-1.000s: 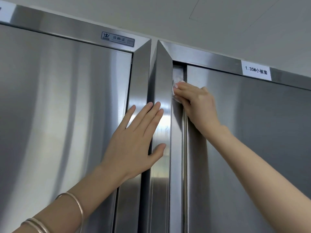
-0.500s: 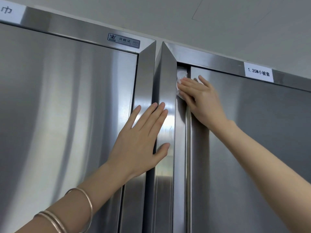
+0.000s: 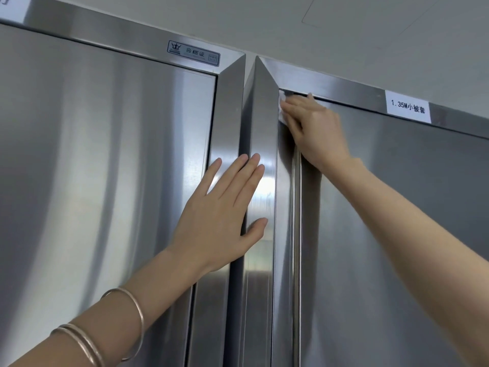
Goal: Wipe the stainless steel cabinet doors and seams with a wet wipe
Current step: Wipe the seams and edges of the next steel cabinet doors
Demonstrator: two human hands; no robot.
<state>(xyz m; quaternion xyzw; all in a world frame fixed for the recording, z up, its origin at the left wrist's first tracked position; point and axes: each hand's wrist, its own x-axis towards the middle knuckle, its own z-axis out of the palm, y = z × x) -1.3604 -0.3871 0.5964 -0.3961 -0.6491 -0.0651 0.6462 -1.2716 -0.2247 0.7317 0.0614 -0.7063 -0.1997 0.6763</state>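
Observation:
Two tall stainless steel cabinets stand side by side, with the left door (image 3: 105,181) and the right door (image 3: 410,221) filling the view. My right hand (image 3: 315,131) presses a white wet wipe (image 3: 282,98) into the top corner of the vertical seam (image 3: 287,181) at the right door's left edge; only a small bit of wipe shows past the fingertips. My left hand (image 3: 222,215) lies flat, fingers spread, on the frame posts (image 3: 262,115) between the two cabinets, holding nothing.
A blue-bordered sticker (image 3: 193,53) sits on the left cabinet's top rail. A white paper label (image 3: 408,109) is stuck on the right cabinet's top rail. Another white label (image 3: 12,7) shows at the far left corner. The ceiling (image 3: 344,30) is close above.
My right hand has slid the wipe up the seam to the door's top corner. My left hand has stayed flat on the frame posts.

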